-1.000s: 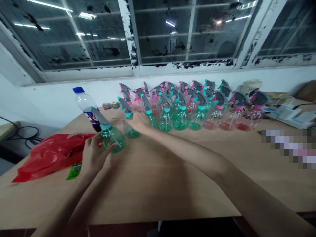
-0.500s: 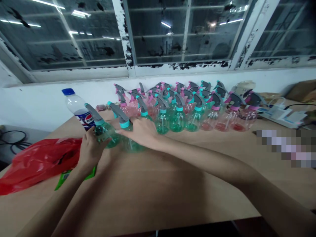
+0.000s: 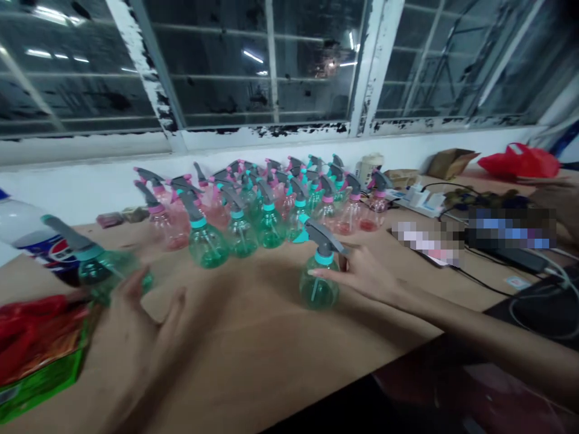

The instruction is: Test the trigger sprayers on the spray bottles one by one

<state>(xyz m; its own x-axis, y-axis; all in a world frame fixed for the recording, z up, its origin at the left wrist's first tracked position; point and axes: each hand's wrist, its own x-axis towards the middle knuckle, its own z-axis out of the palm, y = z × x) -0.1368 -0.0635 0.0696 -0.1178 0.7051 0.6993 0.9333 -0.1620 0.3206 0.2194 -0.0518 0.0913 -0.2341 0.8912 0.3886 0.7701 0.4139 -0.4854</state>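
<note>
In the head view my right hand (image 3: 366, 274) grips a green spray bottle (image 3: 319, 289) with a grey trigger head and turquoise collar, upright over the front part of the table. My left hand (image 3: 142, 331), smeared by motion, has its thumb and fingers apart and nothing between them. Just beyond its fingertips leans another green spray bottle (image 3: 102, 274); whether they touch it I cannot tell. Behind, green bottles (image 3: 208, 244) and pink-collared bottles (image 3: 169, 229) stand in close rows.
A Pepsi bottle (image 3: 43, 247) stands at the left edge, behind a red plastic bag (image 3: 31, 331) and a green packet (image 3: 45, 383). On the right lie a phone-like blurred-out object (image 3: 427, 244), a power strip (image 3: 418, 199) and cables. Another red bag (image 3: 520, 163) sits far right.
My right hand has carried a green spray bottle rightward, away from the left one. My left hand has come off its bottle and opened. The view has turned right.
</note>
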